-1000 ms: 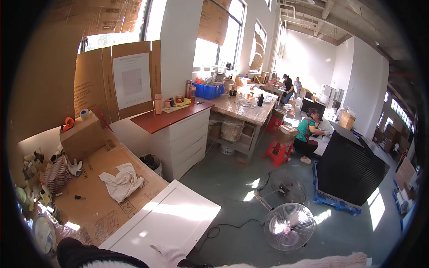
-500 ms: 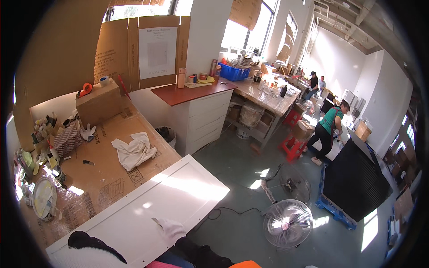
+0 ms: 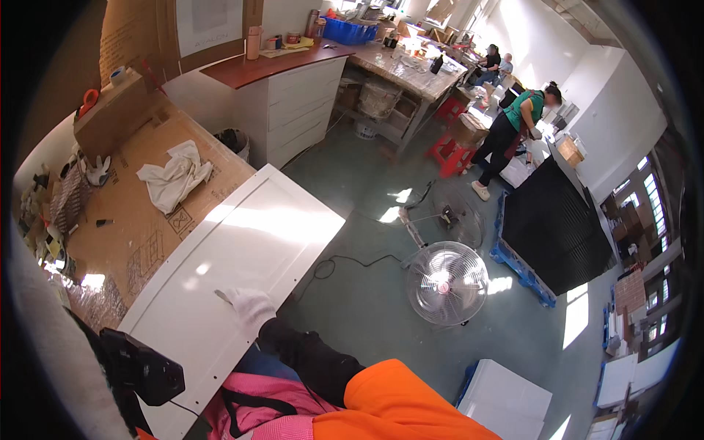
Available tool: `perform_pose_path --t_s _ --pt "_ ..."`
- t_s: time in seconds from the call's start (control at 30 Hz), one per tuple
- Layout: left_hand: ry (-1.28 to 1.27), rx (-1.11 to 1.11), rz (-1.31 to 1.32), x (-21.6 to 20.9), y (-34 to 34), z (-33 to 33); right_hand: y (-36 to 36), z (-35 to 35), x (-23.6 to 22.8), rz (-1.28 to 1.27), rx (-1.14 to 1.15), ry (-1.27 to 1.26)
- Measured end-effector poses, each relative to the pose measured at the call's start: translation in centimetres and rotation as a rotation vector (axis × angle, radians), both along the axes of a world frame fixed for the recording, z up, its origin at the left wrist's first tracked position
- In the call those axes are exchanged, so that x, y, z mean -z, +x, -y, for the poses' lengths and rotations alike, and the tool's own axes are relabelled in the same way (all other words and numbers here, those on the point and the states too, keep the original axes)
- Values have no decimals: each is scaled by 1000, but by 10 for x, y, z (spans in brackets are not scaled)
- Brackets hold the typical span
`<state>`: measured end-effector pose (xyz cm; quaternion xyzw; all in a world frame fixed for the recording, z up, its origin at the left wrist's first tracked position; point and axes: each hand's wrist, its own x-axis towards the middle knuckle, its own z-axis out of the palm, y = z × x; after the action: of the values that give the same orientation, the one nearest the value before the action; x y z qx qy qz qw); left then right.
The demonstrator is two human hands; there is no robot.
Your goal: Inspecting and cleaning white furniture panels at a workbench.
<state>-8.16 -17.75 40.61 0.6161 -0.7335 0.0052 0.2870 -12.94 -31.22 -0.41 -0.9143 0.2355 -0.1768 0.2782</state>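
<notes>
A long white panel (image 3: 242,246) with a raised edge and small holes lies across the corner of a cardboard-covered table. My right hand (image 3: 254,309), in a white glove with a black sleeve, is closed over the panel's middle. Out of its fingers sticks the tip of a thin, flat, greyish tool (image 3: 222,295); the rest is hidden in the glove. At the lower left a pale, blurred shape, apparently my left hand (image 3: 55,345) in a glove, is very close to the camera, its fingers not made out. Beside it a black box-shaped device (image 3: 143,367) with a cable hangs above the panel.
A crumpled white cloth (image 3: 174,176) and a cardboard box (image 3: 110,117) are on the table (image 3: 132,220). Floor fans (image 3: 447,282) stand to the right, a cord trailing from them. Beyond are a black stack (image 3: 554,227) on a blue pallet and a person (image 3: 517,132) bending over.
The view has turned down and to the right. The pale shape and black device at the lower left have come further in. My right hand stays on the panel with the tool.
</notes>
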Motion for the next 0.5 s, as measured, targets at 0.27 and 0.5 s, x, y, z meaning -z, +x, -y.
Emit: perform_pose_path --t_s 0.27,0.5 --pt "-10 4 78 21 8 0 7 -1 9 59 -39 -5" --pt "-96 18 157 8 -3 53 2 10 -8 -93 -12 49"
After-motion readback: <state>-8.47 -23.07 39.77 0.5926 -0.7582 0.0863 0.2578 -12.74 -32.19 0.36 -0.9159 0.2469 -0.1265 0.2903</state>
